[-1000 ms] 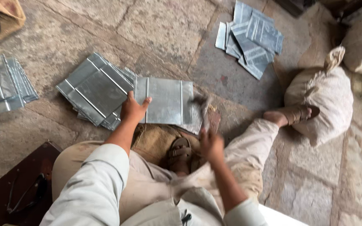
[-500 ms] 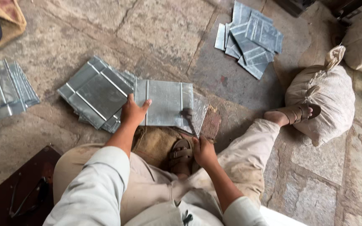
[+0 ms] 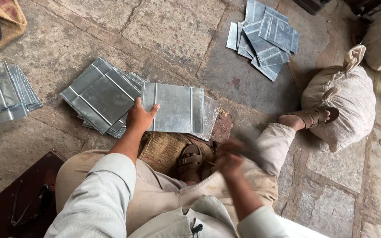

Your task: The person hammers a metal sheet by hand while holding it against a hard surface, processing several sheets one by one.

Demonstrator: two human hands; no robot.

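Nearest the camera, at lower centre of the frame, my right hand (image 3: 231,159) is raised over my lap and clenched around a dark tool (image 3: 252,147). The tool is motion-blurred, so I cannot tell its kind; a mallet or block is my best judgement.

Just beyond, at centre left, my left hand (image 3: 140,118) lies flat, fingers spread and not gripping, pressing the near left edge of the folded metal sheet (image 3: 175,108). This sheet lies at mid-frame on a burlap pad (image 3: 162,150) in front of my sandalled foot (image 3: 190,162), overlapping a stack of like sheets (image 3: 104,94) to its left.

Assessment: the step appears to be striking or flattening the sheet's folded seams. To do it well, I would keep the holding palm firmly down and well apart from the strike line, land blows square on the raised fold, and keep the sheet seated on the pad so it does not skid.

Further off: another pile of sheets (image 3: 5,94) at the left edge, a scattered pile (image 3: 263,37) at upper centre, and a tied sack (image 3: 347,99) at the right beside my other foot (image 3: 309,118).
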